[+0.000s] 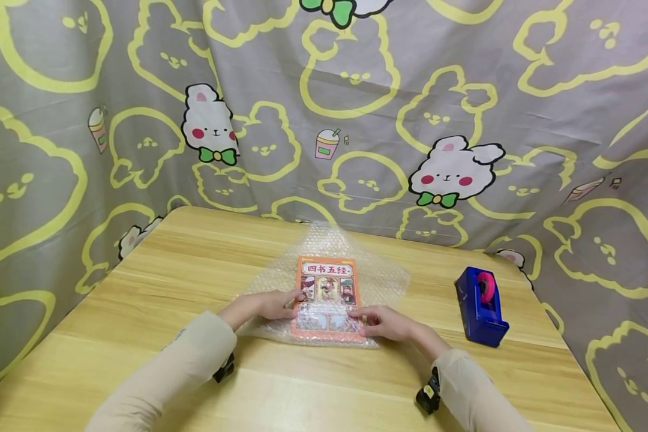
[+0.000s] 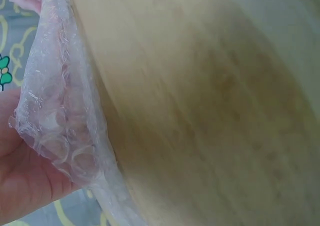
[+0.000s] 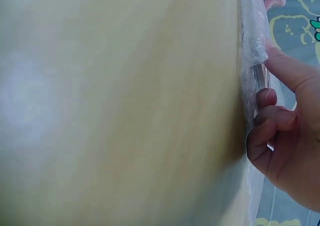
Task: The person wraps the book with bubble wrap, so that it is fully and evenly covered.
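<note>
An orange picture-covered book (image 1: 328,282) lies face up on a sheet of bubble wrap (image 1: 324,237) on the table. The sheet's near part is folded over the book's lower portion, which shows hazily through it. At the book's left edge, my left hand (image 1: 274,305) holds the folded bubble wrap (image 2: 75,131); in the left wrist view the wrap hides its fingertips. My right hand (image 1: 387,322) grips the fold at the lower right edge. In the right wrist view its thumb lies on the wrap and the other fingers curl beside the book's side.
A blue tape dispenser (image 1: 480,306) with a pink roll (image 1: 486,287) stands on the wooden table (image 1: 156,288), right of the wrap. A grey curtain (image 1: 281,78) with yellow cartoon outlines hangs behind the table and along both sides.
</note>
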The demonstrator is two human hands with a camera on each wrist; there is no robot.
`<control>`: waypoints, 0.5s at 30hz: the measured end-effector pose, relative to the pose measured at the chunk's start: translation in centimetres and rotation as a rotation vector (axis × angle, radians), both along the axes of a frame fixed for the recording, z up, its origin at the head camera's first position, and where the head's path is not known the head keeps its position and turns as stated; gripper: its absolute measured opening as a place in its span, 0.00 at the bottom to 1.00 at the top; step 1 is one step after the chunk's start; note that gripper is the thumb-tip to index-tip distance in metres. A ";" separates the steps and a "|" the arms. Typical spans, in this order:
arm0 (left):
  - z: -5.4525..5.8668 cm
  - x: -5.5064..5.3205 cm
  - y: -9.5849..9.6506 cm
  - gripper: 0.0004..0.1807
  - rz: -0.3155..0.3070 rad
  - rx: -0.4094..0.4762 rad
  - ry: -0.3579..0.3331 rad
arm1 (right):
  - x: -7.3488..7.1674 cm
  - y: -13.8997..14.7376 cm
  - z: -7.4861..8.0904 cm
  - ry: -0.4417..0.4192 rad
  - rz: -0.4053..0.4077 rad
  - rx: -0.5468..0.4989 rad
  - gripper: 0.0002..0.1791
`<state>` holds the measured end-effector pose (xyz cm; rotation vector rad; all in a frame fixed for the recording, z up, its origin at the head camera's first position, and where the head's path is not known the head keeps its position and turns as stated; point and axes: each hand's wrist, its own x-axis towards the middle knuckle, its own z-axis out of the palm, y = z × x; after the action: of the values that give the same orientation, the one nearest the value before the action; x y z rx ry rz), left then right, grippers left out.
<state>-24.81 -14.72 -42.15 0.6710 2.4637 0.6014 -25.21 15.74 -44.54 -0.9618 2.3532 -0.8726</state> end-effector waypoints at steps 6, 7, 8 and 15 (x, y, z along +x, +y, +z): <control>0.1 0.6 0.6 0.20 -0.033 -0.002 0.003 | 1.3 0.6 0.0 0.007 -0.006 -0.008 0.26; 0.1 0.7 0.7 0.20 -0.039 -0.003 0.004 | 1.5 0.7 0.0 0.005 -0.008 -0.008 0.26; 0.2 0.8 0.8 0.21 -0.046 -0.003 0.004 | 1.7 0.8 0.0 0.003 -0.010 -0.007 0.26; 0.1 1.1 1.2 0.19 -0.086 -0.006 0.015 | 2.8 1.2 0.1 0.006 -0.016 -0.017 0.25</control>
<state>-23.71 -13.54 -42.10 0.7773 2.4356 0.5580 -22.37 16.98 -44.43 -0.9551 2.3648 -0.8983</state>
